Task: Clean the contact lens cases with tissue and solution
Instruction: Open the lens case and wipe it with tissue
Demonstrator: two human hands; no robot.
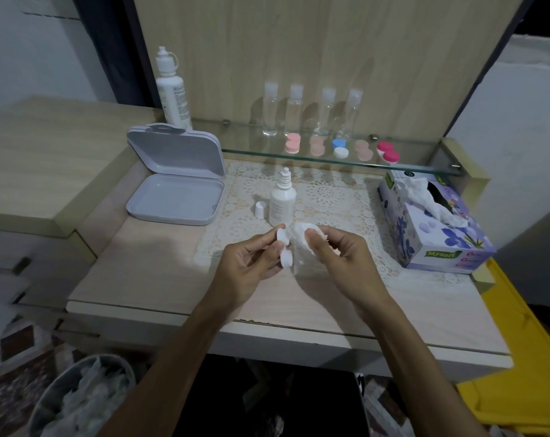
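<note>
My left hand [251, 266] pinches a white contact lens case [284, 249] above the table's lace mat. My right hand [340, 257] grips a crumpled white tissue [302, 244] pressed against the case. Just behind them a small white solution bottle [281, 201] stands uncapped, its cap [260, 210] upright beside it on the left. Several more lens cases [340, 149], pink, peach, blue-white and magenta, lie in a row on the glass shelf. A tissue box [437, 228] with a sheet sticking out sits at the right.
An open grey plastic box [175, 197] lies at the left. A tall white solution bottle [172, 89] and several clear bottles [311, 111] stand at the back. A bin [78, 402] holding used tissues is below left, and a yellow object [513, 357] below right.
</note>
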